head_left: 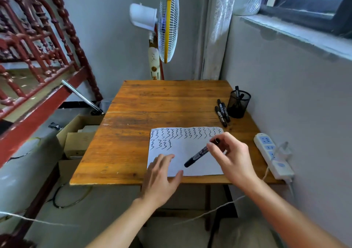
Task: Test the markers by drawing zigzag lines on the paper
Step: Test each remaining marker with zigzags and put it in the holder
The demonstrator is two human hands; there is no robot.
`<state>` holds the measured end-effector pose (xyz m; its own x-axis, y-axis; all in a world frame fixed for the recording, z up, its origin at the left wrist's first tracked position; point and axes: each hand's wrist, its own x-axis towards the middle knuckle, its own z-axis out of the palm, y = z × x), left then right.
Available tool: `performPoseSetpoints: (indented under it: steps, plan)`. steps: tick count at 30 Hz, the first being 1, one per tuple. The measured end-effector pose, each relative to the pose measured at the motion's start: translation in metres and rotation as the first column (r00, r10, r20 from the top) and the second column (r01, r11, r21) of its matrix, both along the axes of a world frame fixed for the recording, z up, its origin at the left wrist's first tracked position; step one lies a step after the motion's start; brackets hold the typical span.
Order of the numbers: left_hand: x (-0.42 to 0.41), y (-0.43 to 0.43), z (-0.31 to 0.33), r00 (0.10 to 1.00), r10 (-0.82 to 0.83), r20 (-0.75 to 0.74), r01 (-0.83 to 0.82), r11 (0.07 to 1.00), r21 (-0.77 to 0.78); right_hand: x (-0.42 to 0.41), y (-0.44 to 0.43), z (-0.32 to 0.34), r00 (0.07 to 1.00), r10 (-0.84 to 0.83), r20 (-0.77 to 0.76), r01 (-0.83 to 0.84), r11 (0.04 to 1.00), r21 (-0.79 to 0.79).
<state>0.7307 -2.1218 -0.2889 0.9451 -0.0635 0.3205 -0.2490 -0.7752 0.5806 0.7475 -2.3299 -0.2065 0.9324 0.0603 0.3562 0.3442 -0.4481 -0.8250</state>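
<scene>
A worn wooden table (133, 133) stood in the corner of a grey-walled room, a pedestal fan (167, 21) behind it at twelve o'clock and a window ledge running off toward two o'clock.

The right hand (231, 157) pinched a black marker (200, 153) between thumb and fingertips, closed narrowly on its upper barrel. The marker slanted down toward eight o'clock, its lower end blunt, which suggested a cap, though that could not be settled. It hung over the blank part of the paper (190, 148), and whether it touched the sheet could not be told. The left hand (162, 177) lay flat, fingers spread and holding nothing, pressing the sheet's corner at seven o'clock.

The paper lay at the table's near edge. A full row of black zigzags ran along its far edge and a second row had only begun at ten o'clock, so the testing looked well along but unfinished. The step in hand appeared to be readying this marker; the next move probably called for a bared tip brought to the end of that short second row while the left hand kept the sheet pinned.

Farther out, at one o'clock, three spare markers (222, 112) lay beside a mesh pen cup (239, 105) holding more. A white power strip (270, 152) sat at three o'clock by the wall.
</scene>
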Motion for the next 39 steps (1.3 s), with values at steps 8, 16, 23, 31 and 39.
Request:
performPoseSetpoints:
  steps: [8, 16, 23, 31, 39]
  plan:
    - [-0.067, -0.017, 0.032, 0.963, -0.133, 0.236, 0.157, 0.984, -0.086, -0.048, 0.01, 0.005, 0.933, 0.146, -0.329, 0.029, 0.881, 0.472]
    - [-0.093, -0.012, 0.048, 0.961, -0.196, 0.194, 0.207, 0.978, -0.035, -0.069, 0.013, 0.017, 0.896, 0.187, -0.403, 0.061, 0.846, 0.53]
    - [-0.107, -0.02, 0.078, 0.969, -0.247, -0.013, 0.223, 0.893, -0.391, -0.085, 0.026, 0.028, 0.903, 0.243, -0.354, -0.003, 0.828, 0.561]
    - [-0.114, -0.023, 0.1, 0.806, -0.534, -0.256, 0.068, 0.512, -0.856, -0.077, 0.03, 0.037, 0.947, 0.216, -0.237, -0.038, 0.81, 0.585]
    - [-0.077, 0.003, 0.065, 0.982, -0.166, 0.089, 0.172, 0.983, -0.065, -0.04, 0.032, 0.033, 0.929, 0.029, -0.368, 0.231, 0.733, 0.64]
